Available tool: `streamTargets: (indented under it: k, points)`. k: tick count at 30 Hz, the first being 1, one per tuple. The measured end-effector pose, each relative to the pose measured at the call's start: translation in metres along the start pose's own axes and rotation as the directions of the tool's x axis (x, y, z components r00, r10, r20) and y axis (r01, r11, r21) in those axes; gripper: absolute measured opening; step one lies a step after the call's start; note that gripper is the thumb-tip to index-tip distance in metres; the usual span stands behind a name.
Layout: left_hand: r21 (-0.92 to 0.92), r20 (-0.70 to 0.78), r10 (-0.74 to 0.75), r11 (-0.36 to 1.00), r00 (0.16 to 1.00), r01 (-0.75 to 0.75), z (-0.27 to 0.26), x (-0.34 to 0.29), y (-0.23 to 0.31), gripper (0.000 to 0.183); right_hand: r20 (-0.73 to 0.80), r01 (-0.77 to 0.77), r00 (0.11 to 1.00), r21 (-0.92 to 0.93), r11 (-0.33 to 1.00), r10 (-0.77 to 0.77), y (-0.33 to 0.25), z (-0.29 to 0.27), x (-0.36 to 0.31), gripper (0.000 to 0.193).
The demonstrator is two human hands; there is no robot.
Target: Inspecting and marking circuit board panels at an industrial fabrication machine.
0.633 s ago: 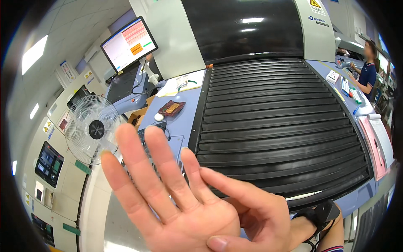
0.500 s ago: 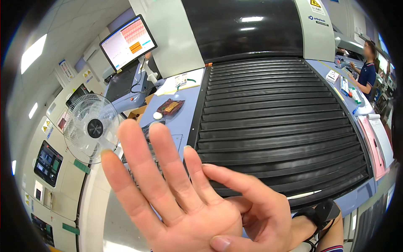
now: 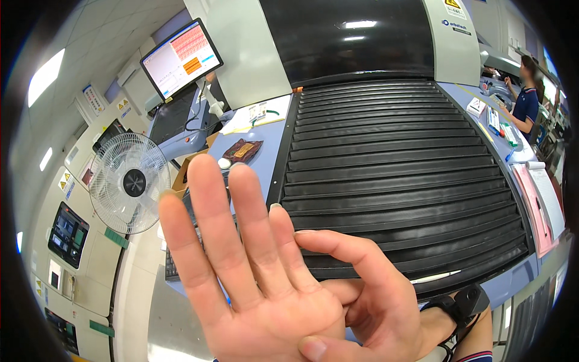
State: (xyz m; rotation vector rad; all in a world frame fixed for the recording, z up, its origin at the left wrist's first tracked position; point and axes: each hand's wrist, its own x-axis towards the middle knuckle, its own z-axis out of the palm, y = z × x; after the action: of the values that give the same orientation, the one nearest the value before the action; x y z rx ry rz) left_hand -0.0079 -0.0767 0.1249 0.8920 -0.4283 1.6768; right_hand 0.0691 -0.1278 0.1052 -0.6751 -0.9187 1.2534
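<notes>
My left hand point(image 3: 268, 301) is raised in the lower middle, palm facing me and fingers stretched upward, slightly apart. It holds nothing. From the right, my right hand point(image 3: 383, 295) grips the little-finger side of my left hand. Its thumb presses on the left palm and its index fingertip reaches the little finger; its other fingers are partly hidden behind the palm. A black strap with a small black device point(image 3: 470, 300) wraps my right wrist. Behind both hands lies the black ribbed machine cover point(image 3: 392, 175).
A keyboard point(image 3: 172, 265) is partly hidden behind my left hand. A dark red packet point(image 3: 243, 151) and papers point(image 3: 253, 116) lie on the blue left ledge. Left of it stand a fan point(image 3: 129, 183) and monitor point(image 3: 181, 59). A clipboard point(image 3: 546, 202) and a co-worker point(image 3: 526, 105) are at right.
My left hand's fingers have shifted slightly to the right and up, with the right hand still gripping its edge. The co-worker's hand at the far right has risen.
</notes>
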Motion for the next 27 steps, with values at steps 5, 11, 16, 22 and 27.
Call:
streamTargets:
  k: [5,11,16,22,27]
  points:
    - [0.086,0.008,-0.067,0.994,0.998,0.066,-0.008,-0.001,0.004,0.126,0.058,0.067,0.996,0.074,0.995,-0.071,0.005,-0.003,0.003,0.088]
    - [0.318,-0.293,-0.212,0.898,0.932,0.304,0.009,-0.006,0.014,0.071,0.362,0.103,0.918,0.182,0.978,-0.164,0.019,-0.025,0.020,0.077]
    - [0.118,-0.051,-0.101,0.987,0.994,0.107,-0.002,-0.001,0.008,0.126,-0.036,-0.011,0.999,0.028,1.000,0.012,0.002,0.001,-0.003,0.088]
    - [0.002,-0.077,-0.119,0.993,0.990,0.120,0.000,0.002,0.005,0.108,-0.055,-0.045,0.997,0.018,0.999,0.046,-0.001,0.001,-0.001,0.093]
    - [-0.110,-0.067,-0.157,0.983,0.985,0.149,0.006,0.002,-0.003,0.099,0.254,0.004,0.967,0.122,0.992,-0.035,0.002,-0.018,0.006,0.085]
